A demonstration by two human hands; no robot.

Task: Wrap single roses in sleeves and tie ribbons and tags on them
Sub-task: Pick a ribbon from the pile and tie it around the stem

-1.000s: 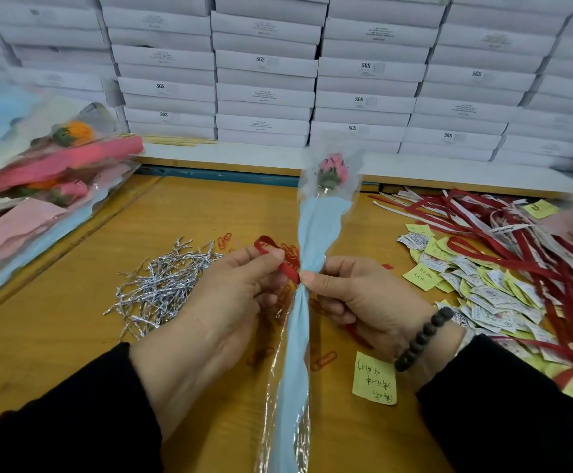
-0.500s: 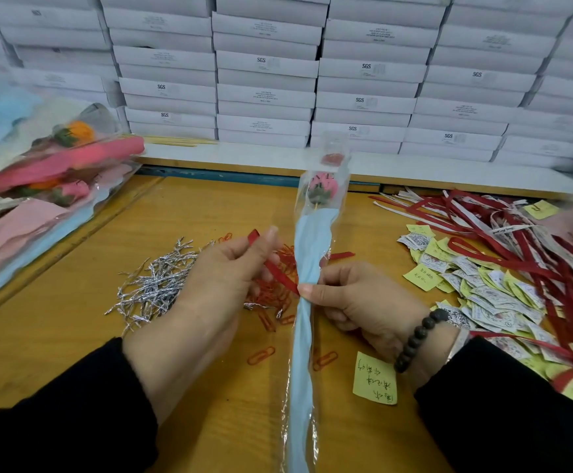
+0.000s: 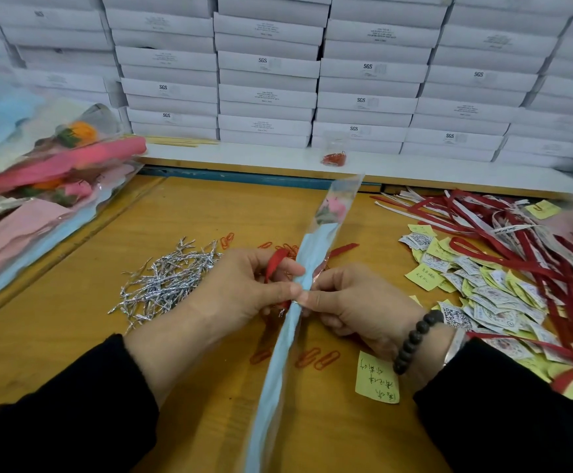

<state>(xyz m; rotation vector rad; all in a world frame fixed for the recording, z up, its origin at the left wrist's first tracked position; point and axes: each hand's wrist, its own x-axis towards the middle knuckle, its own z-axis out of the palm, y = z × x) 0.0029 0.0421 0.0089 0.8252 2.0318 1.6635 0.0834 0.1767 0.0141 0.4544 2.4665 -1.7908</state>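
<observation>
A single pink rose (image 3: 333, 208) sits in a clear sleeve with light blue paper (image 3: 280, 356), lying along the middle of the wooden table and tilted to the right at its top. My left hand (image 3: 244, 291) pinches a red ribbon (image 3: 273, 264) against the sleeve's left side. My right hand (image 3: 356, 302) grips the sleeve from the right, thumb tip meeting the left thumb on the blue paper. The ribbon's other end (image 3: 345, 249) sticks out to the right behind the sleeve.
Silver twist ties (image 3: 165, 281) lie left of my hands. Red paper clips (image 3: 316, 358) are scattered under the sleeve. Tags and yellow notes (image 3: 476, 288) and red ribbons (image 3: 517, 240) fill the right. Wrapped roses (image 3: 49, 172) are piled at left. White boxes (image 3: 268, 80) stand stacked behind.
The rose's top has dropped lower and swung to the right. My left hand has brought the ribbon in against the sleeve, and both thumbs now meet on it.
</observation>
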